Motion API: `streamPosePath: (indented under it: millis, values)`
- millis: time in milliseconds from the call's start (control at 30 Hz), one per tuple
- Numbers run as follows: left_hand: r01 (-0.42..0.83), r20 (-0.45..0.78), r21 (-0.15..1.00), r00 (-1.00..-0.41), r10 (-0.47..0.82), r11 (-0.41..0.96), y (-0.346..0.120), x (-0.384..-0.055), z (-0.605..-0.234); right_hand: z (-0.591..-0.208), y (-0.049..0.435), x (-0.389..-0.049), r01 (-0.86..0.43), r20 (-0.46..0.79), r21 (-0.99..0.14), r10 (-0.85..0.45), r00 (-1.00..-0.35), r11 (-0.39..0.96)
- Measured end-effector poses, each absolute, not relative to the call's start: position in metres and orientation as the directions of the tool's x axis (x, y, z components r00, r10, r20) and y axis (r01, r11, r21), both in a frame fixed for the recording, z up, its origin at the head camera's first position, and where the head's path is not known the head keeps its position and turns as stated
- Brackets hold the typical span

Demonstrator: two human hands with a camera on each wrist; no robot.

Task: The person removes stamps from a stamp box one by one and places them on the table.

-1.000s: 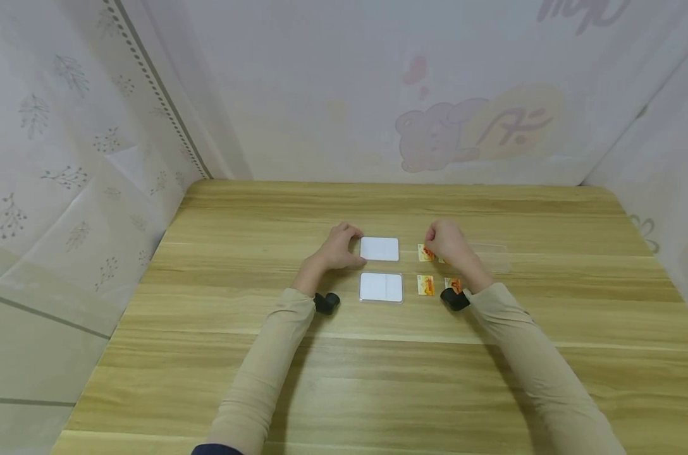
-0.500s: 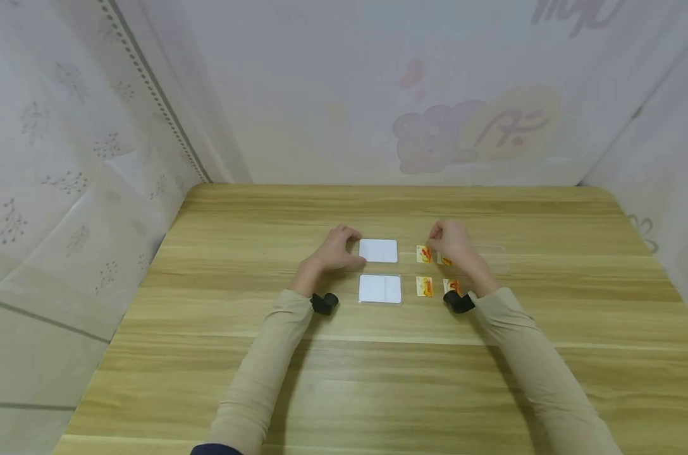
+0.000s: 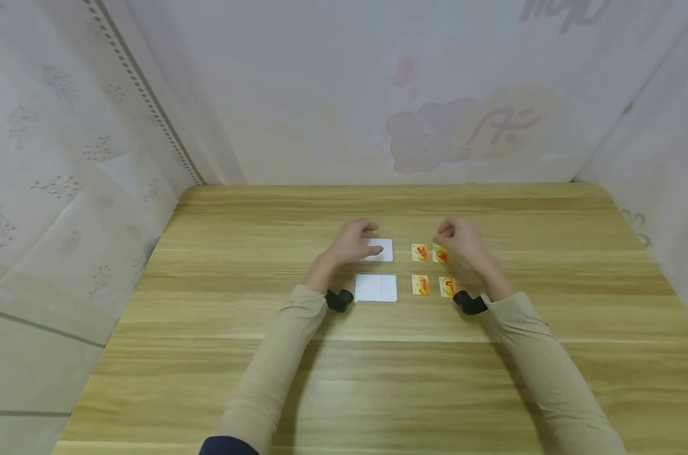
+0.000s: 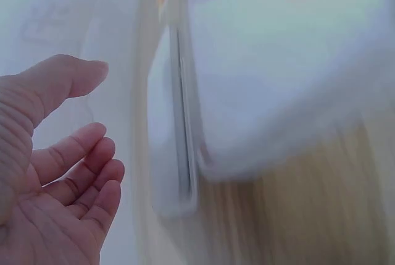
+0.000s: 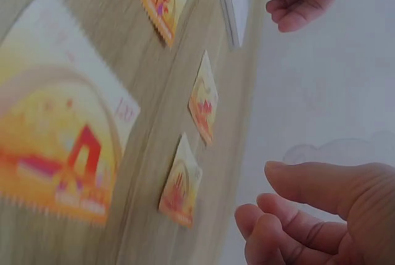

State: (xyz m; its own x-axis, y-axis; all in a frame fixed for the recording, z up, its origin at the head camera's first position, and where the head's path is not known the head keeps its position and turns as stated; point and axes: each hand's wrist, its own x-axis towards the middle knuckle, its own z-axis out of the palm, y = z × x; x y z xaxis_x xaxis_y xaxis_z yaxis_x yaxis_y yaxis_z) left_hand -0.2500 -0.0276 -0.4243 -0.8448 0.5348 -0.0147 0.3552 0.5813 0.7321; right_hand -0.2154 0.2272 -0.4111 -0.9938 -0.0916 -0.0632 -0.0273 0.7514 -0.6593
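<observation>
My left hand (image 3: 353, 242) is over the far white flat case (image 3: 385, 250), thumb and fingers spread apart, covering its left part. In the left wrist view nothing lies between that thumb and the fingers. A near white flat case (image 3: 375, 288) with a clear rim lies just in front. My right hand (image 3: 459, 239) hovers by the far right stamp (image 3: 440, 254), fingers loosely bent, with a gap below the thumb in the right wrist view. Beside it lies the far left stamp (image 3: 419, 253). The near left stamp (image 3: 420, 285) and near right stamp (image 3: 448, 287) form a second row.
All of these lie on a wood-grain table (image 3: 378, 392). A pale printed curtain (image 3: 321, 95) hangs along its back edge, with more fabric at both sides. Each wrist carries a black camera mount, the left mount (image 3: 339, 301) and the right mount (image 3: 470, 303).
My left hand has moved right, from the far case's left edge to over it. My right hand has drawn slightly right, uncovering the far right stamp. The view has shifted a little.
</observation>
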Motion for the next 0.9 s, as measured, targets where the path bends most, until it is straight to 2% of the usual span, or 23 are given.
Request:
streamPosePath:
  millis: [333, 900]
  values:
    - [0.415, 0.023, 0.733, -0.806, 0.591, 0.538, 0.003, -0.253, -0.423, -0.406, 0.247, -0.206, -0.034, -0.033, -0.663, -0.074, -0.997, 0.748]
    - [0.457, -0.001, 0.727, -0.745, 0.667, 0.512, 0.065, -0.251, -0.422, -0.404, 0.283, -0.188, 0.001, -0.061, -0.669, -0.053, -0.997, 0.744]
